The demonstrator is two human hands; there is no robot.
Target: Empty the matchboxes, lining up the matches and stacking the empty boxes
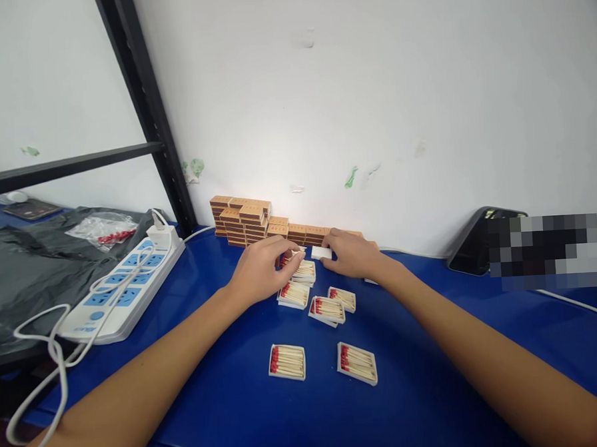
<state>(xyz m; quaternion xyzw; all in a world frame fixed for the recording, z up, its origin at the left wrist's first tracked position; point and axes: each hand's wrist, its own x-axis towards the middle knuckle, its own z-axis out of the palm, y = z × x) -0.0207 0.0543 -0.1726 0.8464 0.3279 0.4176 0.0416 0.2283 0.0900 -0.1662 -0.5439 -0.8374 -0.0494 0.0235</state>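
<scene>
My left hand (263, 264) is closed in a pinch on some matches, with red heads showing under its fingers over the farthest filled tray (306, 271). Whether it also grips that tray I cannot tell. Just to the right, my right hand (351, 253) has its thumb and fingers around a small white matchbox tray (321, 253); the tray's inside is not visible. Closer to me lie other trays full of red-headed matches: one (293, 295) below the left hand, a stacked pair (327, 309), one behind it (342, 299), and two in front (287, 362) (356, 363).
Orange-brown matchboxes (243, 220) are stacked along the wall, lower toward the right and partly behind my hands. A white power strip (122, 293) with a looped cable stands left, beside black plastic (30, 264) and a black shelf post (146, 91). A black phone-like device (479, 241) leans on the right.
</scene>
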